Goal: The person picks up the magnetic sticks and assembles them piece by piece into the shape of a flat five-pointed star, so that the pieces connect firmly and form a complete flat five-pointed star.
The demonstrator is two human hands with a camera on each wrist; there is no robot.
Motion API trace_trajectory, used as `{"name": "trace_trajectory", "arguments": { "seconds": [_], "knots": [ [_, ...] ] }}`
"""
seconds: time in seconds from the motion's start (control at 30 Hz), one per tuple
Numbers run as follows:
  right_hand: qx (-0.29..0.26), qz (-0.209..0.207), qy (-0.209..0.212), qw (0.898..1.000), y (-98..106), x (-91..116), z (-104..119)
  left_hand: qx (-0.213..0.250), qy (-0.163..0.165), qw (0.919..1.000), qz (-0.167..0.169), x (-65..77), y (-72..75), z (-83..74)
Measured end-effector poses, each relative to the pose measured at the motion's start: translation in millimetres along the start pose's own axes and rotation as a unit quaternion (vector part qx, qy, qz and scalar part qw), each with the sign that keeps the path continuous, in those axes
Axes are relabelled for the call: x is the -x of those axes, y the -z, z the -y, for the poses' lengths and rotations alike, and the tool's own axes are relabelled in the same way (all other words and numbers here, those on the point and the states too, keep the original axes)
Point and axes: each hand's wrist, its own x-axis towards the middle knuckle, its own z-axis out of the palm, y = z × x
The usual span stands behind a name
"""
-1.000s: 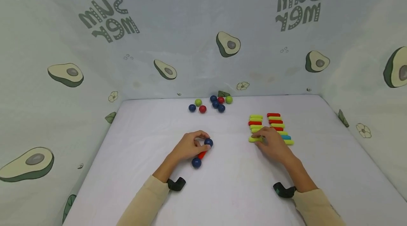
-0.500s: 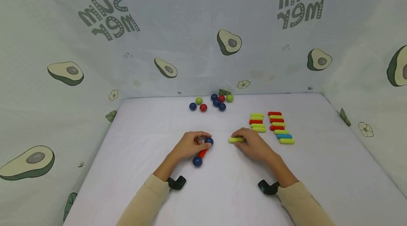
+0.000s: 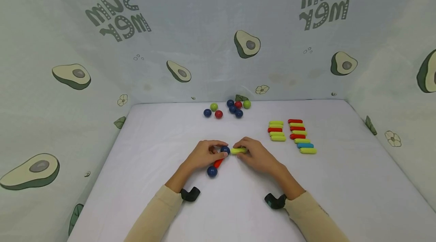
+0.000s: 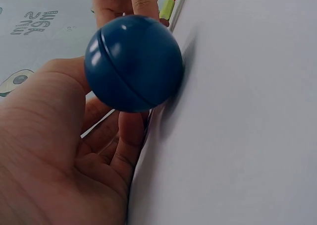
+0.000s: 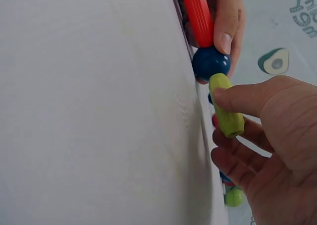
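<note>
My left hand (image 3: 204, 155) pinches a dark blue ball (image 3: 225, 150) between thumb and fingers. A red rod (image 3: 218, 163) runs from that ball down to a second blue ball (image 3: 212, 171), which looms large in the left wrist view. My right hand (image 3: 257, 155) pinches a yellow-green rod (image 5: 226, 106) between thumb and fingers. One end of this rod is right at the held blue ball (image 5: 211, 62), on the side away from the left palm. In the right wrist view the red rod (image 5: 198, 18) stands out beyond the ball.
At the table's far edge lie several loose balls, among them a red ball (image 3: 218, 114) and a green ball (image 3: 246, 104). To the right, two columns of rods lie stacked side by side, with a blue rod (image 3: 305, 145) in the right column. A patterned cloth (image 3: 204, 45) hangs behind.
My right hand has picked up the yellow-green rod beside the left column and carried it leftward to the held ball. My left hand keeps its grip and has hardly moved.
</note>
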Motion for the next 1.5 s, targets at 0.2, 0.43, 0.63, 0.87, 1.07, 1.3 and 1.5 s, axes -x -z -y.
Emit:
{"name": "trace_trajectory", "arguments": {
  "seconds": [0.2, 0.43, 0.63, 0.87, 1.07, 1.3, 1.5],
  "knots": [
    [-0.012, 0.002, -0.004, 1.000, -0.4, -1.8, 2.5, 0.003, -0.003, 1.0000, -0.006, -2.6, 0.0, 0.4],
    [-0.022, -0.008, -0.001, 1.000, -3.2, -2.1, -2.0, -0.028, -0.015, 0.9989, -0.034, -2.9, -3.8, 3.0],
    [-0.053, -0.027, 0.017, 0.998, -6.4, -7.3, -2.3, -0.039, -0.038, 0.9980, -0.031, -7.0, -8.3, 2.5],
    [-0.057, -0.030, 0.008, 0.998, 2.6, -20.9, -5.7, -0.070, -0.033, 0.9970, -0.001, -6.4, -11.2, -0.6],
    [-0.037, -0.128, -0.052, 0.990, 20.1, -60.1, -20.8, -0.068, -0.017, 0.9975, 0.004, -4.0, -10.7, -3.7],
    [-0.053, -0.156, -0.144, 0.976, 22.7, -95.8, -35.3, -0.058, -0.026, 0.9980, 0.005, -3.1, -9.6, -2.7],
    [-0.045, -0.151, -0.164, 0.974, 15.6, -108.2, -42.8, -0.057, -0.028, 0.9980, 0.003, -2.6, -11.1, -0.7]
  ]
}}
